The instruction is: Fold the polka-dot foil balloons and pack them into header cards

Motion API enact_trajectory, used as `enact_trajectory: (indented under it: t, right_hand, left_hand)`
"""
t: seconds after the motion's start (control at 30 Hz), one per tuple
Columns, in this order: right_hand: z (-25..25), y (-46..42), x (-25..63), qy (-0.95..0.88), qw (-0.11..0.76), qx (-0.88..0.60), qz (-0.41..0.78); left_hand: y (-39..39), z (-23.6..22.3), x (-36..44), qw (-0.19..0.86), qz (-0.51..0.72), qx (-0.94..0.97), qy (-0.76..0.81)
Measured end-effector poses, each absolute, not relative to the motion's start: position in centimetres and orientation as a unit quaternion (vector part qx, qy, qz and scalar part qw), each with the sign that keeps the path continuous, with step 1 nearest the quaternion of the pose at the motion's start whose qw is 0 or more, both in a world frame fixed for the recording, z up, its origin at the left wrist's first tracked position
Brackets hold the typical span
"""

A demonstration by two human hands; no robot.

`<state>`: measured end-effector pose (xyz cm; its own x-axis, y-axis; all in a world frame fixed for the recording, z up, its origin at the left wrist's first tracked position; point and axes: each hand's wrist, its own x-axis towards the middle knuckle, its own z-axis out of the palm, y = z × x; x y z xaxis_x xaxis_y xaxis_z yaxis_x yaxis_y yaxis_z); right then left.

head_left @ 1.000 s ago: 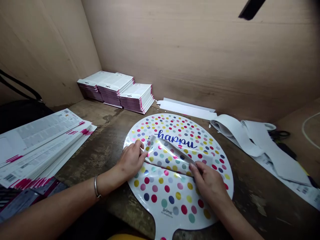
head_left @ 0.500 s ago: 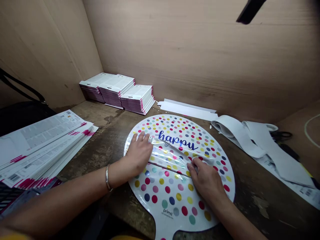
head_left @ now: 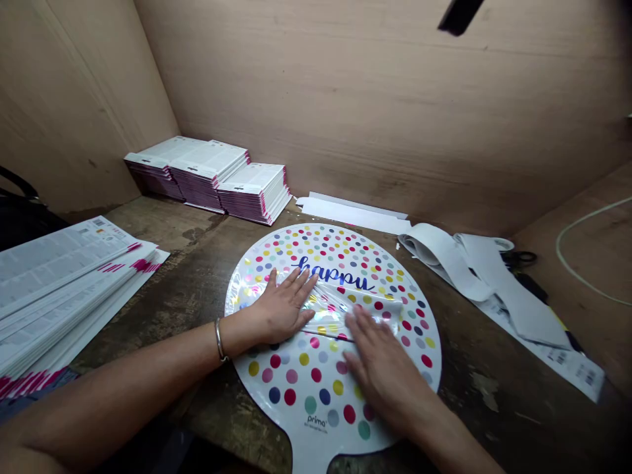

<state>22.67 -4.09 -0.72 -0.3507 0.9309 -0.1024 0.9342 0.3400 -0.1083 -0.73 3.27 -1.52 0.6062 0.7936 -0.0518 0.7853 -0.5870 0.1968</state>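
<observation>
A round white foil balloon [head_left: 390, 263] with coloured dots and the blue word "happy" lies flat on the dark wooden table [head_left: 494, 388]. A folded, crinkled strip of foil [head_left: 336, 306] lies across its middle. My left hand [head_left: 284, 306] rests flat on the left end of that fold, fingers stretched out, a metal bangle at the wrist. My right hand [head_left: 380, 368] lies flat on the balloon just right of the fold's centre, fingers extended toward the strip. Neither hand holds anything.
Stacks of printed white-and-pink cards [head_left: 64, 276] lie fanned at the left. Three neat piles of packs [head_left: 212, 174] stand at the back left against the plywood wall. White paper strips [head_left: 474, 270] and scissors [head_left: 518, 258] lie to the right.
Both hands went from pinching the folded foil to pressing it flat with open palms. The fold now lies lower and flatter. The camera view has shifted slightly to the right.
</observation>
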Motion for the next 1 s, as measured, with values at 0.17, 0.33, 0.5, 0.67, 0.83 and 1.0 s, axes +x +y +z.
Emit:
enact_trajectory:
  t: [0.17, 0.33, 0.5, 0.67, 0.83, 1.0]
  right_hand:
    - [1.2, -2.0, 26.9, 0.761, -0.106, 0.64, 0.01]
    - [3.5, 4.6, 21.1, 0.786, -0.099, 0.588, -0.163]
    - [3.8, 9.6, 18.4, 0.763, -0.015, 0.592, -0.259]
    - [4.8, 9.2, 20.6, 0.729, 0.023, 0.588, -0.349]
    - [3.7, 5.7, 20.9, 0.674, -0.051, 0.624, -0.392]
    - [2.6, 1.5, 21.0, 0.655, -0.083, 0.654, -0.37]
  left_hand:
    - [3.3, -1.6, -0.5, 0.107, 0.037, 0.889, 0.444]
    - [3.2, -1.6, -0.6, 0.099, 0.031, 0.892, 0.44]
    - [3.1, -0.9, -0.9, 0.109, 0.018, 0.897, 0.429]
    - [3.2, -0.3, -1.3, 0.103, 0.031, 0.902, 0.418]
    - [1.2, 0.4, -1.1, 0.047, 0.159, 0.926, 0.34]
    - [-0.6, -0.3, -1.2, 0.106, 0.159, 0.929, 0.318]
